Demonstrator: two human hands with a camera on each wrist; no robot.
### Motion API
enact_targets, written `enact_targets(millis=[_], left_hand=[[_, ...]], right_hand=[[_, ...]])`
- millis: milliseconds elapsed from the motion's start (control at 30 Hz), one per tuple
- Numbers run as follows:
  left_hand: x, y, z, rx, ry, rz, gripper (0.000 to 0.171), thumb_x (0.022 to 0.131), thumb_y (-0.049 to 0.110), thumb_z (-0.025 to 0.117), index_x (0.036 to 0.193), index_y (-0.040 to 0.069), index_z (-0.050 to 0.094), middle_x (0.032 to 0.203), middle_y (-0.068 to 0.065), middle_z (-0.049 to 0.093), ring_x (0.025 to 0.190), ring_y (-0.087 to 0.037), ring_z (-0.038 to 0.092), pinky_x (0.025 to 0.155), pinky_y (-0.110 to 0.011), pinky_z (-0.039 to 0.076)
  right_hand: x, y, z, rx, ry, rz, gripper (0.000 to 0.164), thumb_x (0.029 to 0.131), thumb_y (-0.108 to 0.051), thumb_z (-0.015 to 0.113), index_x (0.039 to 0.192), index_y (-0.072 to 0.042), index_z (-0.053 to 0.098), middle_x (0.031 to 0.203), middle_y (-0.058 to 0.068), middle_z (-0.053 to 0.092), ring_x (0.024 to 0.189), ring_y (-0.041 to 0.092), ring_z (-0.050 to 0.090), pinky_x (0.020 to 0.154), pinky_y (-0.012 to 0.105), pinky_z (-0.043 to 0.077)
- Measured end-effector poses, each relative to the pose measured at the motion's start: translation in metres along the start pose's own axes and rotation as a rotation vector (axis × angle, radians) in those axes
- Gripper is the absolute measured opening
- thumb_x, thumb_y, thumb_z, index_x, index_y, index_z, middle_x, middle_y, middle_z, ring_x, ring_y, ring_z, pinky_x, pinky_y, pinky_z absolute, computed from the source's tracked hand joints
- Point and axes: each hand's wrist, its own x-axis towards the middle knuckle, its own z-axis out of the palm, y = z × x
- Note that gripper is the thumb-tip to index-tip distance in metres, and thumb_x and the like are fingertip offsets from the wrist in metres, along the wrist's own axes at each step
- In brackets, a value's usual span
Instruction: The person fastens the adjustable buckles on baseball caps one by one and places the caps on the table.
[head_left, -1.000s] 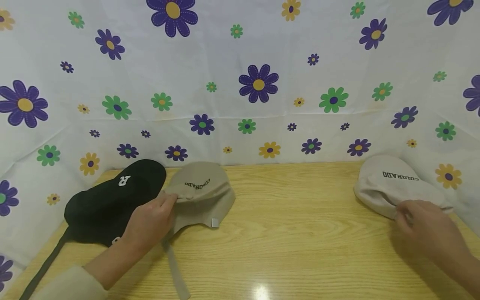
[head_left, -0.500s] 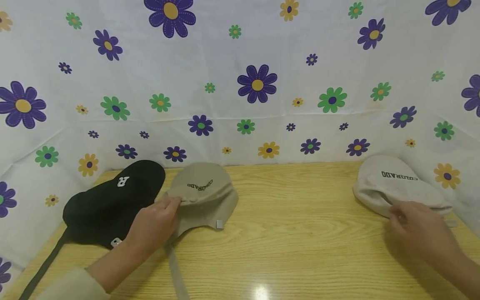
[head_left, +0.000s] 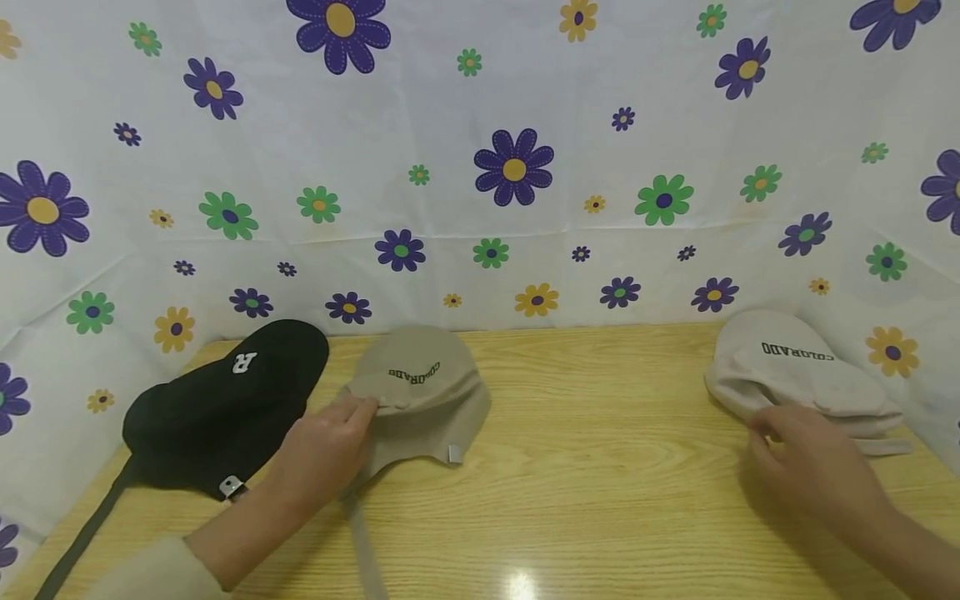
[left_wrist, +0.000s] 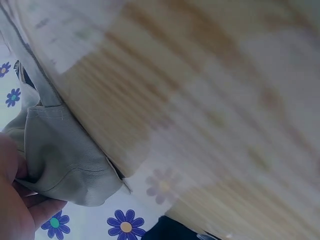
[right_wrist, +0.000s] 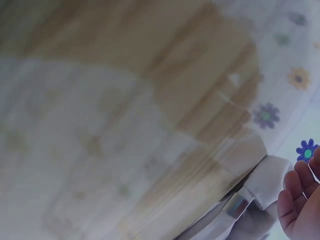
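My left hand (head_left: 326,442) pinches the edge of a khaki cap (head_left: 420,367) lettered COLORADO, left of the table's middle. In the left wrist view, the thumb and fingers (left_wrist: 47,210) close on the grey-looking cloth of this cap (left_wrist: 75,155). Its loose strap hangs toward the table's front. On the right lies a pale beige COLORADO cap (head_left: 795,358), crumpled along its front. Just in front of it is my right hand (head_left: 817,462), fingers loosely curled and holding nothing. The right wrist view shows those fingers (right_wrist: 295,195) beside the pale cap (right_wrist: 267,182).
A black cap (head_left: 217,408) with a white R lies left of the khaki one, its long strap (head_left: 86,525) trailing to the front left. Beneath everything is a wood-grain table (head_left: 585,467). A white flowered cloth (head_left: 585,158) stands behind and at both sides.
The khaki cap has shifted a little to the right with my left hand. My right hand has drawn left from the pale cap, and that cap's strap end now shows.
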Motion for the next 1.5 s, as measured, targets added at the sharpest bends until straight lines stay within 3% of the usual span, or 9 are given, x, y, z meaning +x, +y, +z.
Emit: enact_targets(millis=[133, 333, 667, 967, 1267, 1500], left_hand=[[0.003, 0.004, 0.0, -0.004, 0.02, 0.028, 0.023, 0.076, -0.003, 0.068, 0.099, -0.006, 0.066, 0.089, -0.018, 0.071, 0.075, -0.028, 0.073, 0.05, -0.035, 0.055], [0.008, 0.011, 0.001, -0.002, 0.003, 0.038, 0.022, 0.078, -0.002, 0.067, 0.1, -0.005, 0.066, 0.089, -0.017, 0.071, 0.076, -0.027, 0.073, 0.049, -0.034, 0.055], [0.016, 0.023, 0.006, -0.002, -0.027, 0.051, 0.02, 0.08, -0.003, 0.067, 0.1, -0.006, 0.067, 0.091, -0.017, 0.071, 0.081, -0.027, 0.073, 0.055, -0.034, 0.057], [0.025, 0.035, 0.012, -0.009, -0.067, 0.063, 0.018, 0.084, -0.003, 0.066, 0.101, -0.005, 0.068, 0.093, -0.015, 0.072, 0.083, -0.026, 0.073, 0.059, -0.033, 0.059], [0.034, 0.046, 0.02, -0.024, -0.076, 0.072, 0.018, 0.085, -0.003, 0.064, 0.102, -0.004, 0.069, 0.094, -0.014, 0.073, 0.083, -0.025, 0.073, 0.059, -0.033, 0.058], [0.042, 0.054, 0.021, -0.032, -0.071, 0.081, 0.016, 0.084, -0.003, 0.065, 0.1, -0.004, 0.069, 0.091, -0.014, 0.072, 0.08, -0.024, 0.072, 0.058, -0.031, 0.058]], right_hand=[[0.001, -0.006, 0.003, -0.013, 0.024, -0.017, 0.01, 0.08, -0.005, 0.069, 0.089, -0.008, 0.071, 0.083, 0.003, 0.068, 0.077, 0.023, 0.061, 0.064, 0.041, 0.052], [0.004, -0.014, 0.007, 0.0, 0.008, -0.013, 0.012, 0.081, -0.006, 0.068, 0.093, -0.005, 0.072, 0.089, 0.008, 0.072, 0.082, 0.028, 0.065, 0.071, 0.049, 0.054], [0.006, -0.029, 0.015, 0.015, 0.06, -0.063, 0.01, 0.08, -0.005, 0.069, 0.088, -0.009, 0.071, 0.085, 0.003, 0.071, 0.079, 0.024, 0.065, 0.068, 0.045, 0.054], [0.013, -0.041, 0.024, 0.017, 0.18, -0.217, 0.011, 0.073, -0.003, 0.072, 0.079, -0.012, 0.069, 0.075, -0.003, 0.069, 0.066, 0.013, 0.062, 0.06, 0.033, 0.052], [0.016, -0.063, 0.025, 0.038, 0.102, -0.194, 0.012, 0.077, -0.003, 0.072, 0.084, -0.013, 0.07, 0.082, -0.004, 0.07, 0.075, 0.012, 0.061, 0.068, 0.035, 0.053], [0.019, -0.079, 0.029, 0.055, 0.091, -0.205, 0.013, 0.078, -0.004, 0.071, 0.084, -0.015, 0.068, 0.082, -0.005, 0.068, 0.078, 0.012, 0.06, 0.071, 0.035, 0.053]])
